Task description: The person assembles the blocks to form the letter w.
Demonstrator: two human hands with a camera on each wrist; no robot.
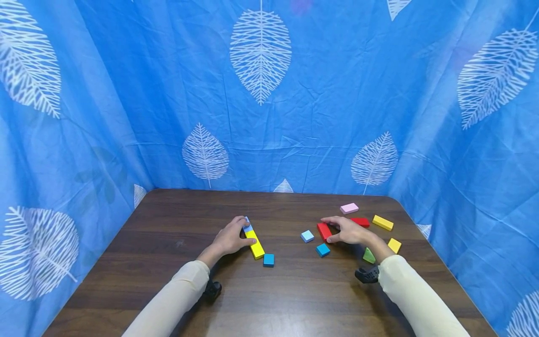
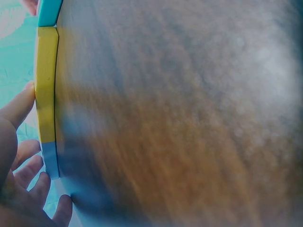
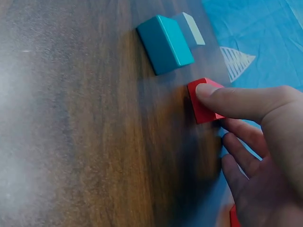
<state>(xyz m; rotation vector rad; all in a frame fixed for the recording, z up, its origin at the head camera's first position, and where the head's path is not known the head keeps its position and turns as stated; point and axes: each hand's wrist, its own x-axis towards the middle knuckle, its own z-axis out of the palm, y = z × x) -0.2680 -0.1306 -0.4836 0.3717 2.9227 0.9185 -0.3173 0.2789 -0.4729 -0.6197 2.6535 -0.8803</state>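
Observation:
My left hand [image 1: 230, 238] rests along a row of blocks, its thumb on a long yellow block [image 1: 256, 249] and its fingers around the far light blue block [image 1: 247, 227]. The yellow and light blue blocks lie end to end. At the row's near end is a teal block [image 1: 268, 260]. Over on the right, my right hand [image 1: 348, 230] holds a red block [image 1: 323, 231] lengthwise. In the right wrist view the thumb [image 3: 222, 98] presses the near end of that block, with the other fingers behind it.
Between the hands lie a small light blue block [image 1: 307, 236] and another teal block [image 1: 323, 250]. Around the right hand are a second red block [image 1: 360, 222], a pink block [image 1: 349, 208], two yellow blocks [image 1: 382, 222] and a green block [image 1: 368, 255]. A blue leaf-print curtain [image 1: 294, 140] surrounds the wooden table [image 1: 294, 299].

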